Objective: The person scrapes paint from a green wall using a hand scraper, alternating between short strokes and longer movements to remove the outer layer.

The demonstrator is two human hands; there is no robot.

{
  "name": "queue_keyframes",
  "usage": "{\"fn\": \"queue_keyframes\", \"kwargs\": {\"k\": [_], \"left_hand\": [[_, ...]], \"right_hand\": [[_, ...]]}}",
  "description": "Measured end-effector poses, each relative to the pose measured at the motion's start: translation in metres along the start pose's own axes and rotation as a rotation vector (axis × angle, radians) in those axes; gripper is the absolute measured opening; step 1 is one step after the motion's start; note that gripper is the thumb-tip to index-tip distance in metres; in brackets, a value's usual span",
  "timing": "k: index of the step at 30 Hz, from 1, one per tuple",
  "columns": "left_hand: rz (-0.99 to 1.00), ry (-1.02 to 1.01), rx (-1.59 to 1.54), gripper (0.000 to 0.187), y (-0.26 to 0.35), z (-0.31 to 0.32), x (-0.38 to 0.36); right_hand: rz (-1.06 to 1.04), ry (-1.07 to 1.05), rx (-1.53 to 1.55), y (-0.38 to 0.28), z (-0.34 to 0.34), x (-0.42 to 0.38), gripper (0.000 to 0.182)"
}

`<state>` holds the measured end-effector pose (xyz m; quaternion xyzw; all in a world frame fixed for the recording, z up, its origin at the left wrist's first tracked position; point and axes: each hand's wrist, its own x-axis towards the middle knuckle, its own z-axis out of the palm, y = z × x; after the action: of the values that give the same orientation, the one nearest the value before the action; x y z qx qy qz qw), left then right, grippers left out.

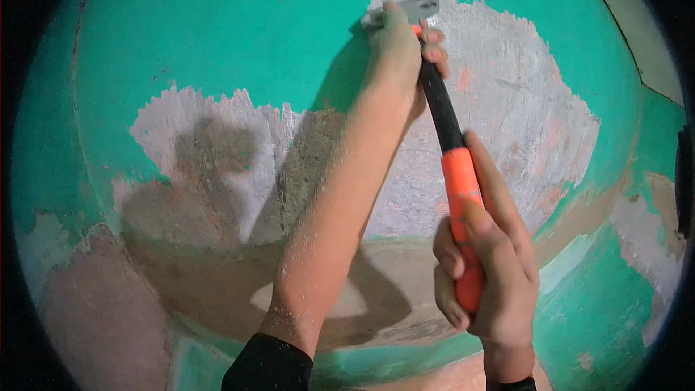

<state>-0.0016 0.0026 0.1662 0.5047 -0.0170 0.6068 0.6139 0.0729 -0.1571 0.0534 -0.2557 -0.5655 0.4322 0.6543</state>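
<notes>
A hammer with a grey metal head, black shaft and orange grip slants up across the wall. My right hand is wrapped round its orange grip, low down. Up at the top, my left hand grasps the tool just under and against its head, which is slightly blurred. That head lies against the wall, at the edge between green paint and a bare, pale scraped patch. The exact shape of the head is partly hidden by my left fingers.
A second bare patch spreads to the left, under the shadows of my arm and head. Below runs a brownish band at the wall's foot. More peeled paint shows at right, beside a dark object. Fine specks float near my left forearm.
</notes>
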Motion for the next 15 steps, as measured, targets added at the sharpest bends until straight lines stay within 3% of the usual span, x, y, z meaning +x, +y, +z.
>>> {"fn": "queue_keyframes", "kwargs": {"k": [1, 5, 9, 15], "left_hand": [[0.067, -0.024, 0.051, 0.037, 0.004, 0.002, 0.004], [0.005, 0.062, 0.029, 0.036, 0.002, 0.004, -0.007], [0.037, -0.021, -0.029, 0.037, 0.01, 0.008, 0.009], [0.038, 0.038, 0.037, 0.039, 0.005, 0.004, 0.006]], "right_hand": [[-0.026, -0.01, 0.003, -0.001, 0.003, 0.004, 0.063], [-0.002, -0.002, 0.008, -0.001, 0.001, -0.003, 0.061], [-0.035, 0.006, -0.011, -0.01, 0.004, 0.001, 0.06], [-0.031, 0.011, -0.001, -0.008, 0.005, -0.001, 0.058]]}}
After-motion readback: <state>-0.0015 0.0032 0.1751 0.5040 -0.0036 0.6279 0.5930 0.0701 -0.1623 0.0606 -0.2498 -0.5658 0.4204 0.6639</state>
